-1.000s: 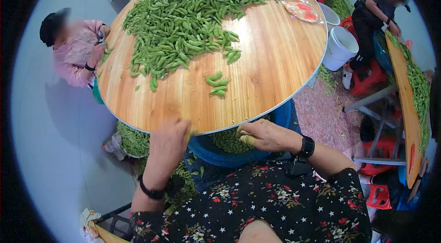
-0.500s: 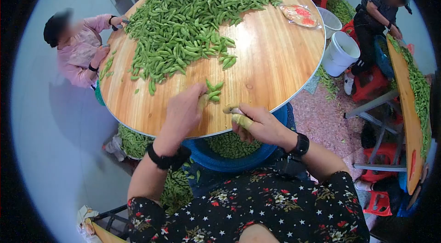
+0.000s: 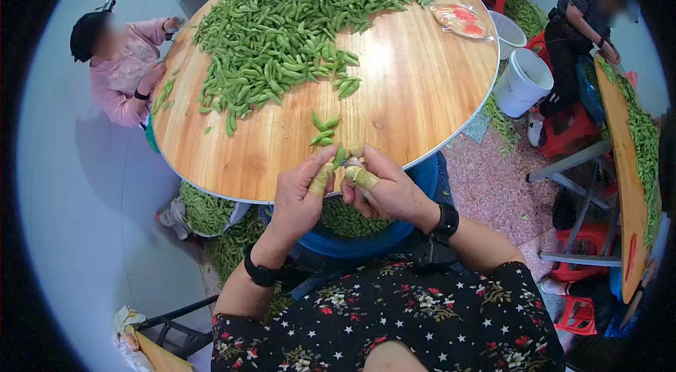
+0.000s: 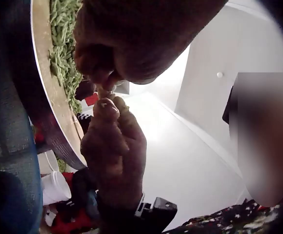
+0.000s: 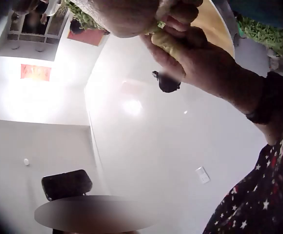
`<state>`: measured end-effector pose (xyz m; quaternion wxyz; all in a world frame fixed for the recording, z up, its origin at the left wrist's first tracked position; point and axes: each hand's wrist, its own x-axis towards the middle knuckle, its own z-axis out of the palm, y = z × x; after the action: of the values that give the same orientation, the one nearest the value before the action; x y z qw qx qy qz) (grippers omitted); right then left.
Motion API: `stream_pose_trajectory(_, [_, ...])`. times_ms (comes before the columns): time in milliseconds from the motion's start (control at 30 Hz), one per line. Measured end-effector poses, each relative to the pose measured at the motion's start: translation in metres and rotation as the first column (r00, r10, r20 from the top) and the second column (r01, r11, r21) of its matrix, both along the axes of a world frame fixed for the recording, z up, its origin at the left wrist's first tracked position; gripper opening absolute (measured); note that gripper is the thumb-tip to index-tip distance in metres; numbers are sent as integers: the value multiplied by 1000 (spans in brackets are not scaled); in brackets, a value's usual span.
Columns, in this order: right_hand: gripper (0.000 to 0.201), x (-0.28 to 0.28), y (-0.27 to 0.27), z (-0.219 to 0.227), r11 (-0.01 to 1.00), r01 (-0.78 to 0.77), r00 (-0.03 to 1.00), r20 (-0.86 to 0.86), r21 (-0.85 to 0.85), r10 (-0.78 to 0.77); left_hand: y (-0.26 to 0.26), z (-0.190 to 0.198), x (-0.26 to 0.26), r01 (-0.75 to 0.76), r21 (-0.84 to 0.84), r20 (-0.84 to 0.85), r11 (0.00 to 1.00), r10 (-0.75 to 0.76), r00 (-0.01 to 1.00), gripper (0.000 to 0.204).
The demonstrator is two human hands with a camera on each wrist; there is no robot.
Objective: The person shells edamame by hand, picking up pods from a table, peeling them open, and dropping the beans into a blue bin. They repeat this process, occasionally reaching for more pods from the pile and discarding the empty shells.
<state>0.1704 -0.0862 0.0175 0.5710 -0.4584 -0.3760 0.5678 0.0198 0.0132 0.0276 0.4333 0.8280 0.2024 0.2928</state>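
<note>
Over the table's near edge, both hands meet at a green edamame pod. My left hand pinches it between thumb and fingertips. My right hand is curled, its thumb and forefinger pinching at the pod's other end. Yellowish covers wrap the thumbs and a right fingertip. Just beyond the hands lie a few loose pods, with a large pod heap farther back. Below the hands stands a blue tub holding shelled green beans. In the left wrist view the right hand touches the left fingertips.
The round wooden table carries a clear packet at right. White buckets stand beside it. One person in pink sits at left, another at far right by a second pod-covered table. More pods lie below left.
My left hand went forward to the loose pods, then came back with one to the right hand. The right hand moved in over the table edge. The person in pink reached to the heap and drew back.
</note>
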Motion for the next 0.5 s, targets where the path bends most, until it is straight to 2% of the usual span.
stream_pose_trajectory(33, [18, 0, -3, 4, 1000, -16, 1000, -1, 3, 16, -3, 2, -1, -7, 265, 0, 964, 7, 1000, 31])
stream_pose_trajectory(100, [17, 0, -8, 14, 1000, -31, 1000, 0, 4, 31, -14, 8, -6, 17, 236, 31, 972, -25, 999, 31])
stream_pose_trajectory(167, [17, 1, -14, 20, 983, -158, 950, -286, -93, 125, -15, 5, -9, 39, 198, 60, 979, -52, 997, 31])
stream_pose_trajectory(200, [17, 1, -14, 15, 982, -160, 949, -290, -100, 125, -11, 0, -10, 171, -470, 179, 866, -96, 979, 30])
stream_pose_trajectory(233, [17, 2, -11, 7, 977, -198, 887, -438, -79, 145, -7, -5, -11, 298, -891, 300, 342, -49, 953, 30])
stream_pose_trajectory(267, [18, 4, -8, 2, 972, -231, 803, -574, -50, 161, -9, -7, -9, 316, -900, 323, 301, -25, 946, 30])
stream_pose_trajectory(300, [18, 4, -6, 0, 972, -231, 803, -574, -52, 161, -8, -10, -9, 315, -900, 323, 300, -24, 946, 30])
stream_pose_trajectory(367, [18, 4, -5, -3, 974, -197, 868, -482, -113, 120, -6, -15, -8, 206, -847, 213, 490, -43, 976, 28])
stream_pose_trajectory(400, [18, 4, -5, -2, 974, -198, 869, -480, -114, 120, -6, -16, -7, 207, -847, 215, 490, -42, 976, 28])
stream_pose_trajectory(433, [18, 3, -4, -1, 971, -178, 891, -445, -158, 91, -5, -17, -5, 101, -367, 160, 925, -44, 986, 27])
stream_pose_trajectory(467, [18, 2, -3, 0, 967, -158, 910, -410, -201, 63, -6, -18, -5, -23, 276, 112, 961, -9, 994, 25])
stream_pose_trajectory(500, [18, 0, -3, 1, 966, -160, 910, -410, -201, 65, -7, -15, -6, -25, 275, 112, 961, -7, 994, 25])
